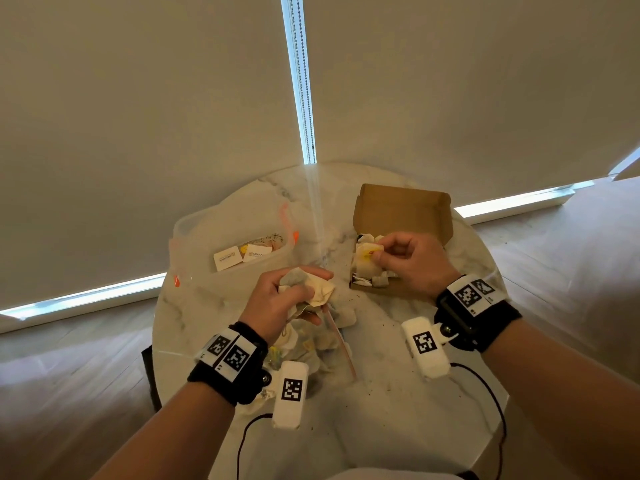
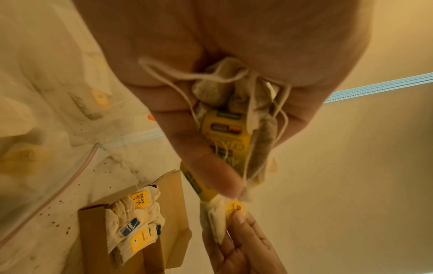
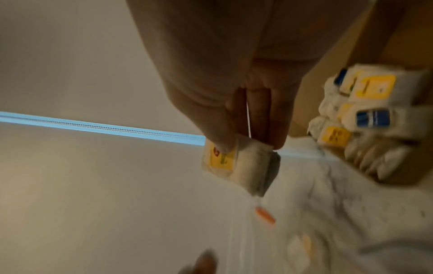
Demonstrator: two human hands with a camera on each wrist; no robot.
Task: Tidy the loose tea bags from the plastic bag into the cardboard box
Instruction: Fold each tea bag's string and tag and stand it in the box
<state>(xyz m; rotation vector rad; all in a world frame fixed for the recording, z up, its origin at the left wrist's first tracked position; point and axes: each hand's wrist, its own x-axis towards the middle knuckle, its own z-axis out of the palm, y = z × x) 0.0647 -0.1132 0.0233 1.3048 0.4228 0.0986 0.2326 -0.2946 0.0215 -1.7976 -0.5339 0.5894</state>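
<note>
Head view, nearest first: a plastic bag of loose tea bags sags at the table's near edge. Above it the left hand clutches a bunch of tea bags: light, soft, tearable paper with strings that probably snag, best taken by bag and tag together. Further right, the right hand pinches one tea bag over the half-filled cardboard box. A second clear bag lies toward the far left edge; tea crumbs speckle the marble.
</note>
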